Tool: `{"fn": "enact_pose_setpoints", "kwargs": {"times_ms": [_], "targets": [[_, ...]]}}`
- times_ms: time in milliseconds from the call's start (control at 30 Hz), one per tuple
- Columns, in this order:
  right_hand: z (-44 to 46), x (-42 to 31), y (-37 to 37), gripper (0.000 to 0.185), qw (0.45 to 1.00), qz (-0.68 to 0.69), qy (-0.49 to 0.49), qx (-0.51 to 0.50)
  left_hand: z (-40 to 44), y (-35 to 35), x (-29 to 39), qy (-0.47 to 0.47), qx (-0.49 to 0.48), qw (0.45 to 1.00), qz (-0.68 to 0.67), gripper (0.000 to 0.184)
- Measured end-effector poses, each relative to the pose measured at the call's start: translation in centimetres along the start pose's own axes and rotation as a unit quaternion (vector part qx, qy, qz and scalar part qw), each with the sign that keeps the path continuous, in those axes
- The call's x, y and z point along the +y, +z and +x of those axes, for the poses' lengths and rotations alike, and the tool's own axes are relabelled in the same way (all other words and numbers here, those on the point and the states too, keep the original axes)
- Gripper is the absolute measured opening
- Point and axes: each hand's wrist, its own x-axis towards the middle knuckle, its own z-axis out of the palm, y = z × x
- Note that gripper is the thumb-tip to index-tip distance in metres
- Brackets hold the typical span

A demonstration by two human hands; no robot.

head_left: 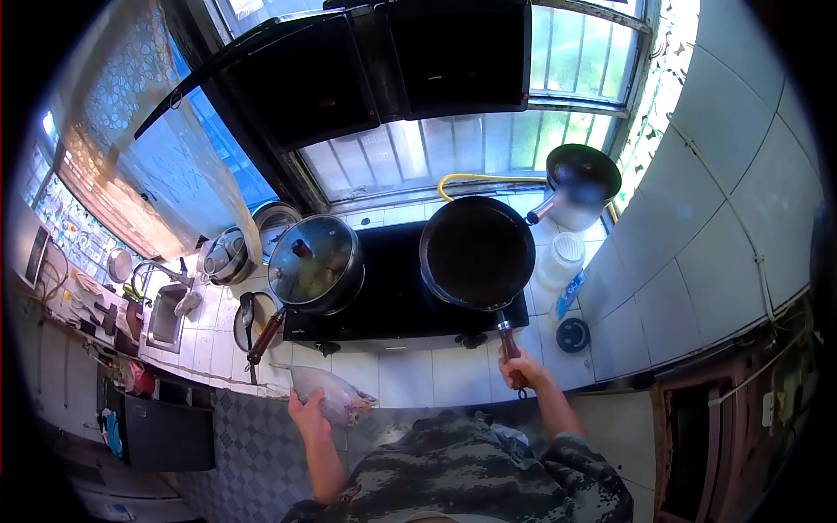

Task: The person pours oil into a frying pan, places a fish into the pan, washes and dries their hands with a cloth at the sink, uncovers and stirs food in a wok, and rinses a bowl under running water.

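My right hand is closed around the brown handle of a dark frying pan. The pan sits over the right side of the black gas stove, and its inside looks bare. In my left hand, at the counter's front edge, is a pale, flat, greyish thing with reddish bits at its right end; I cannot tell its kind. A lidded pan with pale food under the glass stands on the stove's left side. Its brown handle points toward me, above my left hand.
Behind the frying pan, to the right, stands another dark pan. A white-lidded container, a blue-labelled bottle and a dark round object line the right side. Bowls and a sink are at left. A range hood hangs overhead.
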Motion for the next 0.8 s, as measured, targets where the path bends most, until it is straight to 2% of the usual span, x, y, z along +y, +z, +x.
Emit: {"fn": "enact_pose_setpoints", "kwargs": {"times_ms": [400,533,800], "targets": [[-0.5,-2.2,0.5,0.022,0.999,0.034,0.015,0.0,0.1,1.6,0.9,0.013,-0.036,0.999,0.01,0.043],[-0.2,-3.3,1.3,0.024,0.997,0.058,0.024,0.035,0.0,1.5,0.2,0.008,-0.063,0.998,-0.01,0.043],[0.3,-4.1,2.3,0.022,0.994,0.072,0.063,0.054,-0.6,0.4,-0.7,-0.006,-0.043,0.999,-0.021,0.046]]}}
